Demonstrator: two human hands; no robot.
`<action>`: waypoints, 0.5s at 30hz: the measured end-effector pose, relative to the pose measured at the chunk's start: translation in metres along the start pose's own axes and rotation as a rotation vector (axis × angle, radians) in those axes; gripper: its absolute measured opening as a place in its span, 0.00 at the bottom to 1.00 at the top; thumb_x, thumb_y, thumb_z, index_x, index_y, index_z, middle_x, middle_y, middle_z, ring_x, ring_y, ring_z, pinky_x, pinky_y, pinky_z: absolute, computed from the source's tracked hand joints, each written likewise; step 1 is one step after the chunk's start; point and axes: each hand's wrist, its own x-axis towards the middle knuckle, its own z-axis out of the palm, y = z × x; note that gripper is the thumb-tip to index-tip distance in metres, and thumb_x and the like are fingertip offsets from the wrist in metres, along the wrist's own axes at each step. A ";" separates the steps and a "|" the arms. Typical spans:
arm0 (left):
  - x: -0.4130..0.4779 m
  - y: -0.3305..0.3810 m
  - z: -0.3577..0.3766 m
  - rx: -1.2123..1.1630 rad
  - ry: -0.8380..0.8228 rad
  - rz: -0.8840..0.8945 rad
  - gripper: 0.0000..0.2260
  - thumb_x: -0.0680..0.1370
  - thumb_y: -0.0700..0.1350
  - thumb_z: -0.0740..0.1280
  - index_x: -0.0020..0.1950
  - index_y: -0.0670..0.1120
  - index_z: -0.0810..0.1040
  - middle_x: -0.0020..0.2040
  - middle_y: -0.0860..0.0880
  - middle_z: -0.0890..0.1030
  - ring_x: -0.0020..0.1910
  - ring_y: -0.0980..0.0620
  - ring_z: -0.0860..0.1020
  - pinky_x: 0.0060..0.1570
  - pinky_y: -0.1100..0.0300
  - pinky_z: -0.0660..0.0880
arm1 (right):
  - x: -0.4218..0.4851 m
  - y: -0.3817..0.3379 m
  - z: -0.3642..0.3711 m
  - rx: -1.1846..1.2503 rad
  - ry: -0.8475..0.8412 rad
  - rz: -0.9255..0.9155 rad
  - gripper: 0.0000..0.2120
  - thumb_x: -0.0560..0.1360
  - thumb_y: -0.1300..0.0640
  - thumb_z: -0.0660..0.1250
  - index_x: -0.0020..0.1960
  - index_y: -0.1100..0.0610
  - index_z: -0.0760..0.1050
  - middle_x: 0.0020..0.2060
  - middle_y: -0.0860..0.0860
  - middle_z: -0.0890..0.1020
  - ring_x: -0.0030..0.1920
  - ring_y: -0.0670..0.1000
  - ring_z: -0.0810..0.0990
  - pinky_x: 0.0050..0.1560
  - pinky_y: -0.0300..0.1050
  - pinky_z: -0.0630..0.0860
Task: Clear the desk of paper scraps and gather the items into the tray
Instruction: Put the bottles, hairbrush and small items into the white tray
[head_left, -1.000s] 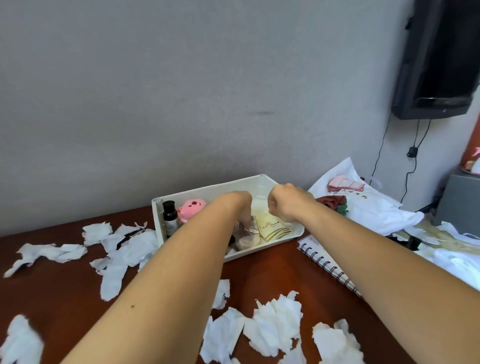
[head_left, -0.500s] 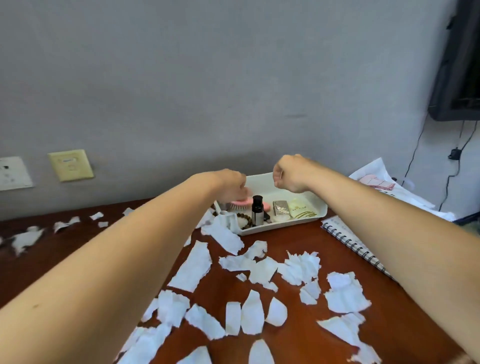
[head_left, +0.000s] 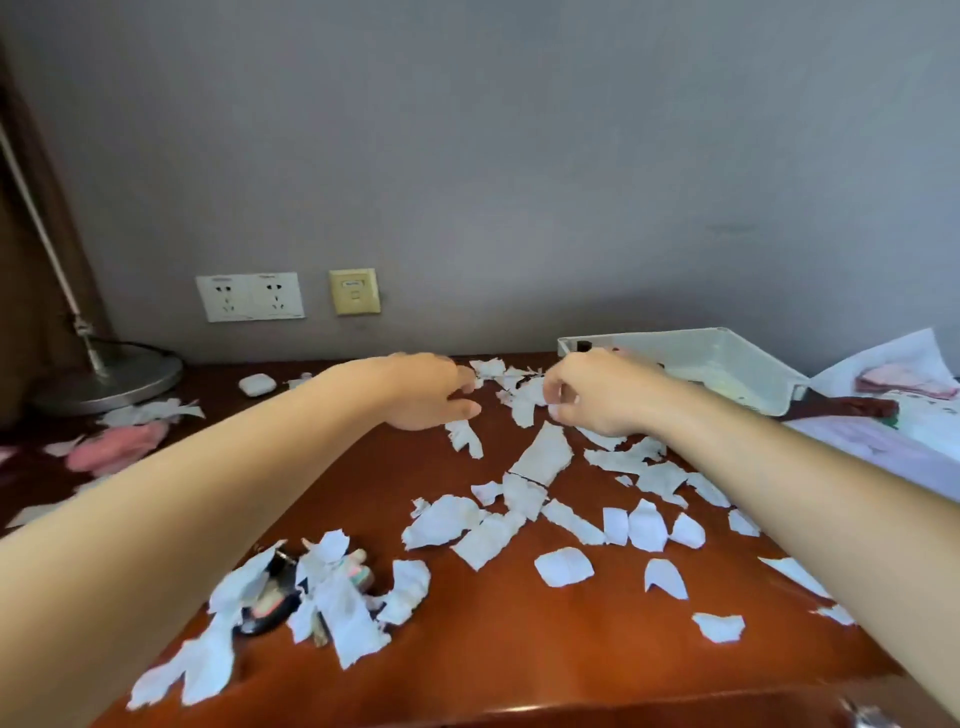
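Note:
Torn white paper scraps (head_left: 540, 460) lie scattered over the brown desk (head_left: 519, 649). The white tray (head_left: 727, 353) stands at the back right against the wall, its contents mostly hidden behind my right hand. My left hand (head_left: 431, 389) hovers over the desk's back middle, fingers loosely curled and slightly apart, holding nothing. My right hand (head_left: 597, 397) is just left of the tray with curled fingers at a cluster of scraps (head_left: 524, 400); whether it grips one is unclear. Small items (head_left: 275, 597) lie half buried under scraps at the front left.
A lamp base (head_left: 104, 379) stands at the back left, with a white earbud case (head_left: 257, 384) and a pink object (head_left: 119, 447) near it. Sheets of paper (head_left: 883, 431) and a dark red thing (head_left: 857, 405) lie right of the tray. Wall sockets (head_left: 249, 296) sit above the desk.
The view has swung left, so the tray now sits far right. Both hands have come away from the tray to the scraps left of it.

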 end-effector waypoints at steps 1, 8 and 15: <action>-0.011 -0.007 0.005 -0.012 -0.013 -0.021 0.21 0.81 0.56 0.54 0.71 0.50 0.65 0.70 0.48 0.70 0.68 0.46 0.69 0.68 0.49 0.67 | -0.004 -0.009 0.002 -0.004 -0.012 -0.032 0.11 0.78 0.51 0.61 0.60 0.49 0.75 0.56 0.48 0.80 0.54 0.53 0.78 0.48 0.47 0.76; -0.097 -0.046 0.047 -0.114 -0.099 -0.172 0.21 0.80 0.57 0.55 0.72 0.52 0.63 0.71 0.50 0.68 0.69 0.49 0.68 0.68 0.51 0.66 | -0.018 -0.073 0.023 0.165 -0.083 -0.231 0.10 0.78 0.52 0.62 0.59 0.50 0.75 0.51 0.47 0.80 0.49 0.49 0.79 0.52 0.49 0.78; -0.157 -0.059 0.095 -0.252 0.023 -0.317 0.21 0.80 0.54 0.57 0.73 0.51 0.63 0.72 0.51 0.66 0.69 0.51 0.67 0.68 0.57 0.66 | -0.028 -0.130 0.055 0.320 -0.099 -0.397 0.09 0.77 0.52 0.62 0.56 0.49 0.76 0.47 0.44 0.77 0.45 0.46 0.75 0.47 0.44 0.76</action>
